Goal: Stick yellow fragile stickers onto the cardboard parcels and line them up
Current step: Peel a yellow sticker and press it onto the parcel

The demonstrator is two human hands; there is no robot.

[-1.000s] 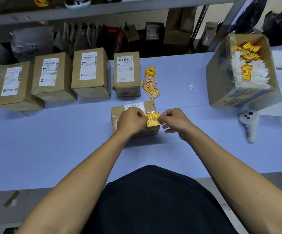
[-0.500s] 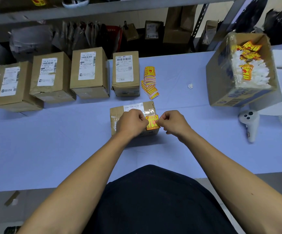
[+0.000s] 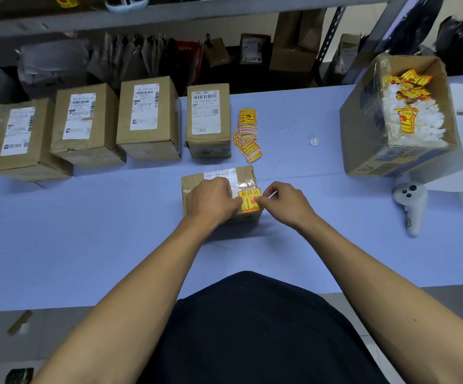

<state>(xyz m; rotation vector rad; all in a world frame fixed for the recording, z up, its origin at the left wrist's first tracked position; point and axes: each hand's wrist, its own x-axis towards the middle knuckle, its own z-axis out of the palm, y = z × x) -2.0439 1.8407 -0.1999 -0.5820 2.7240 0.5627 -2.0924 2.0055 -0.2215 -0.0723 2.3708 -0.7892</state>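
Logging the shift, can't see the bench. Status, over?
Left hand and right hand both pinching yellow fragile sticker on near parcel. Four parcels lined up behind. Nothing in the way.

White controller; open carton

Five cardboard parcels on the worktop: four in the back row, one nearer parcel out front. One yellow fragile sticker on that front parcel. One fanned pile of spare stickers (too overlapped for an exact count). One open carton at the right, with at least three yellow stickers showing among white scraps inside. One white handheld controller. One small white scrap. Two hands at work: left hand, right hand.
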